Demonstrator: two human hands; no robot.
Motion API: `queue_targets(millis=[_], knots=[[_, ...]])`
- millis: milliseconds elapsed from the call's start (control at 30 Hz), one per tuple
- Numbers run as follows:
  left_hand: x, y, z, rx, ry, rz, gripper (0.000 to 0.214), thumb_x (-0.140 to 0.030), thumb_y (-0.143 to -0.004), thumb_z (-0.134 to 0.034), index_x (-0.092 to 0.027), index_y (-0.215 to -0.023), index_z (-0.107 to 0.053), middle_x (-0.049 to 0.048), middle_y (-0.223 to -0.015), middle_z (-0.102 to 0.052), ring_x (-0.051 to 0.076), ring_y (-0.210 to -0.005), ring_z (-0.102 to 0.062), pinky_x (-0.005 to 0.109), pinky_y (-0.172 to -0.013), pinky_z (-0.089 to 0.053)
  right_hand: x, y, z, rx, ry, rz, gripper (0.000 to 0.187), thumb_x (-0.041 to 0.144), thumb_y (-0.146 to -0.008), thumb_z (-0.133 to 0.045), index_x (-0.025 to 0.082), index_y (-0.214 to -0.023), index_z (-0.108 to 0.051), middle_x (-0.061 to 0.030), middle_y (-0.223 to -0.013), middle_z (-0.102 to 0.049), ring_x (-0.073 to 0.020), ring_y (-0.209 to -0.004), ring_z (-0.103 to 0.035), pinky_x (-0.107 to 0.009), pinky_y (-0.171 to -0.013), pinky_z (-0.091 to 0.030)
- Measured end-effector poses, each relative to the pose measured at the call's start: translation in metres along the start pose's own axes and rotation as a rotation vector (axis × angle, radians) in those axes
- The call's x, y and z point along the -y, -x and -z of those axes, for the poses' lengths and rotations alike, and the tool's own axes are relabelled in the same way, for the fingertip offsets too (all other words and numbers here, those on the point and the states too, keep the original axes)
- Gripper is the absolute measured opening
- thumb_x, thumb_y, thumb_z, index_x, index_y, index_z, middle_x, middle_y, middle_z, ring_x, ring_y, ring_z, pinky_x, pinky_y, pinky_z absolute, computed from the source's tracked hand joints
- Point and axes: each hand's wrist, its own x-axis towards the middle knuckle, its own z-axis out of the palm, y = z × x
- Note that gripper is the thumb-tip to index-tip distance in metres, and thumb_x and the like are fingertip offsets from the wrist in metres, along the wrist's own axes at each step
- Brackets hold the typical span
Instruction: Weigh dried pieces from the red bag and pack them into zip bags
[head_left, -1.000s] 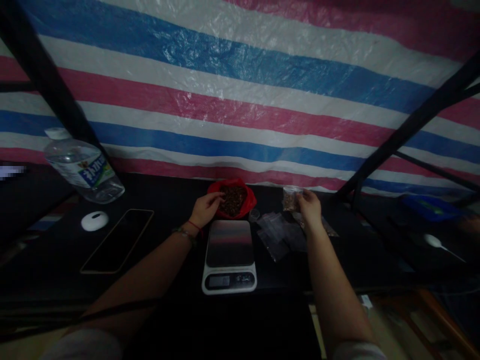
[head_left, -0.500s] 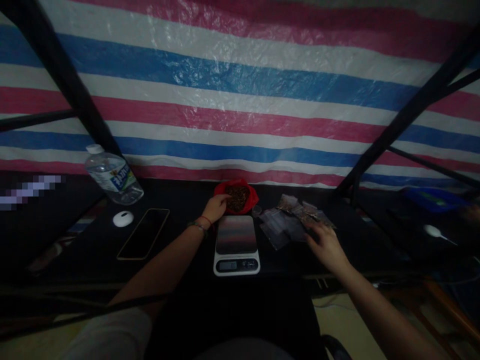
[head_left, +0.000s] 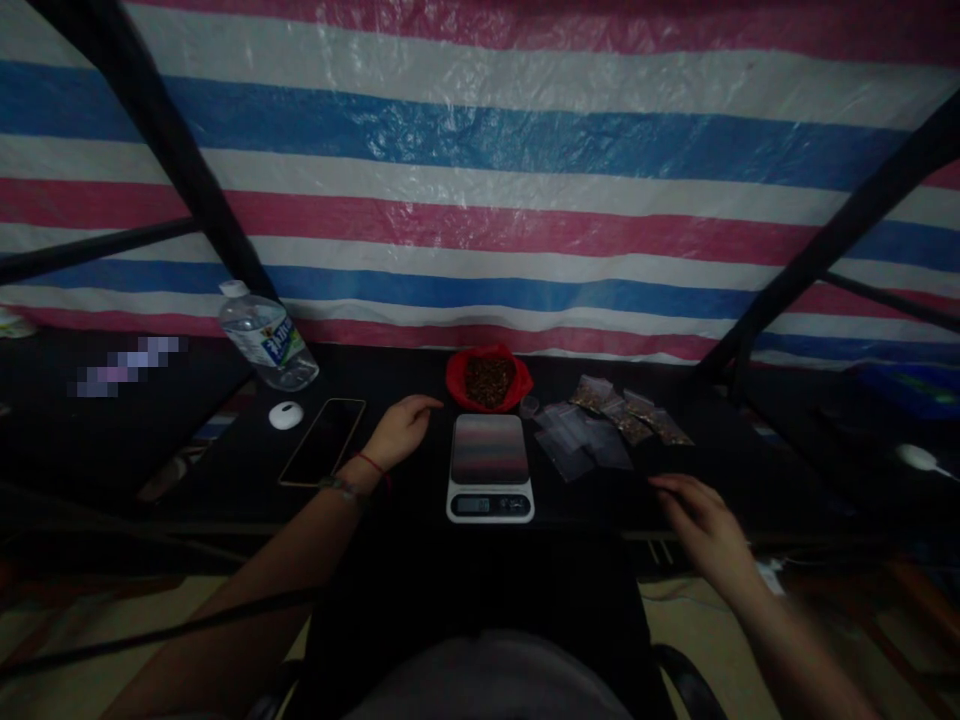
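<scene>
My left hand (head_left: 401,430) hovers over or rests on the dark table between the phone and the scale, fingers stretched to the right, nothing visible in them. Its fingertips point at a red bag (head_left: 452,378) rolled open around small brown pieces (head_left: 491,383). In front of the bag sits a white kitchen scale (head_left: 490,450) with a bare metal plate; its display is too blurred to read. My right hand (head_left: 694,510) is at the table's front edge, thumb and fingers apart, holding nothing I can see. Nearest it are flat clear zip bags (head_left: 577,445) and several filled zip bags (head_left: 628,415).
A small clear cup (head_left: 529,407) stands beside the red bag. To the left are a phone (head_left: 322,445), a white rounded object (head_left: 286,416) and a large clear bottle (head_left: 270,340). Black frame bars (head_left: 187,170) slant on both sides before a striped sheet (head_left: 480,180).
My left hand has drawn back left from the red bag's rim. My right hand has come off the zip bags toward the table's front edge. The view has shifted slightly.
</scene>
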Motion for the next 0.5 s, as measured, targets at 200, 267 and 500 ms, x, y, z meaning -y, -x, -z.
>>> queue_targets(millis=[200, 267, 500], knots=[[-0.036, -0.034, -0.041, 0.041, 0.027, -0.067, 0.031, -0.015, -0.081, -0.044, -0.018, -0.099, -0.069, 0.0058, -0.103, -0.069, 0.019, -0.097, -0.063, 0.033, -0.094, -0.048, 0.060, -0.078, -0.048, 0.289, -0.053, 0.233, 0.025, 0.029, -0.082, -0.051, 0.022, -0.099, -0.068, -0.0070, -0.104, -0.068, -0.0241, -0.102, -0.061, -0.042, -0.095, -0.043], [-0.040, -0.052, -0.049, 0.087, -0.028, -0.099, 0.031, -0.015, -0.081, -0.046, -0.017, -0.101, -0.069, 0.0070, -0.104, -0.069, 0.020, -0.098, -0.062, 0.033, -0.094, -0.047, 0.076, -0.108, -0.053, 0.407, 0.004, 0.360, 0.027, 0.023, -0.079, -0.055, 0.021, -0.103, -0.067, -0.0073, -0.107, -0.068, -0.0244, -0.103, -0.060, -0.041, -0.096, -0.042], [-0.034, -0.111, -0.070, 0.278, -0.201, -0.034, 0.025, -0.027, -0.077, -0.058, -0.014, -0.094, -0.071, 0.0116, -0.100, -0.070, 0.023, -0.094, -0.064, 0.028, -0.088, -0.046, 0.098, -0.179, -0.089, 0.384, 0.166, 0.372, 0.046, 0.032, -0.076, -0.065, 0.017, -0.119, -0.058, -0.0116, -0.119, -0.063, -0.0269, -0.110, -0.056, -0.039, -0.096, -0.040]])
